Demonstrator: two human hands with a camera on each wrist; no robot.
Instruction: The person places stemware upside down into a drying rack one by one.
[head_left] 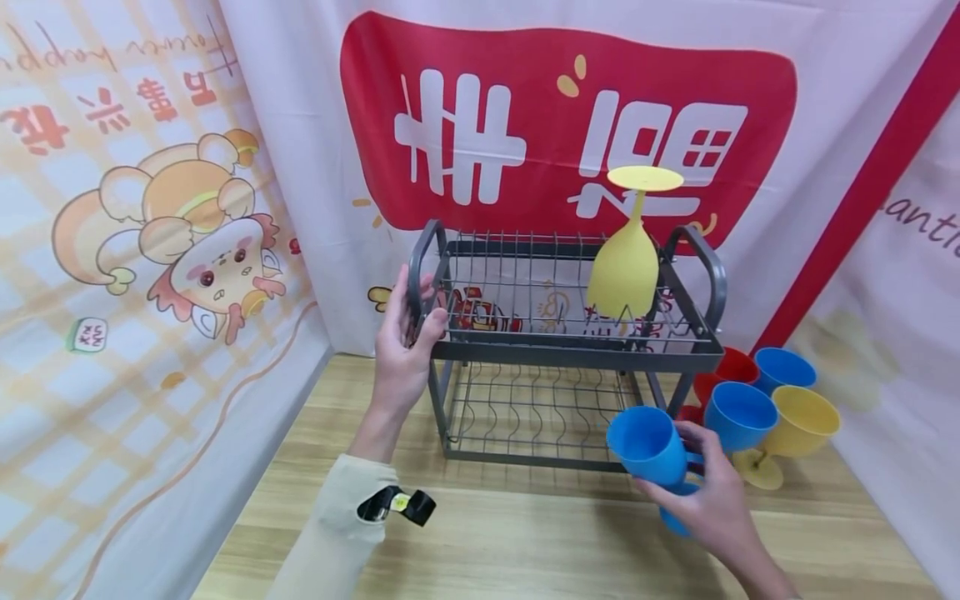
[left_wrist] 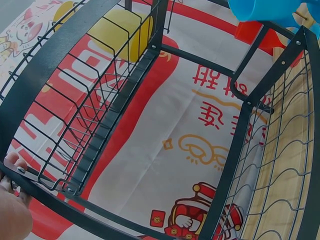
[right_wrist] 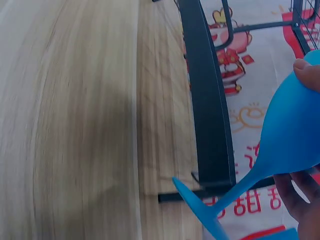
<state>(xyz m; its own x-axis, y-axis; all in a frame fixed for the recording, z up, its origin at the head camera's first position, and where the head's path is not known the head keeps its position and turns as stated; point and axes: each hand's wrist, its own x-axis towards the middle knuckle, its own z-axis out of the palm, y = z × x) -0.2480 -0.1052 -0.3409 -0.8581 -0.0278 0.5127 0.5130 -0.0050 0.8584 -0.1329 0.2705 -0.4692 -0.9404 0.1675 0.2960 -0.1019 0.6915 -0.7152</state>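
A two-tier dark metal dish rack (head_left: 570, 358) stands on the wooden table. My left hand (head_left: 405, 354) grips its left end by the handle, thumb over the front corner; the left wrist view catches only part of that hand, at the lower left. In my right hand (head_left: 716, 500) is a blue plastic goblet (head_left: 645, 446), held by its bowl in front of the rack's right end. Its mouth faces up, tilted; the right wrist view shows its stem and foot (right_wrist: 202, 212). On the upper tier a yellow goblet (head_left: 626, 267) rests upside down at the right.
To the right of the rack stand more goblets: a red one (head_left: 738, 367), a blue one (head_left: 742, 412), another blue one (head_left: 787, 367) and a yellow one (head_left: 806, 425). The lower tier (head_left: 525, 457) has wavy wires. Printed cloth (head_left: 300, 167) hangs behind and at both sides.
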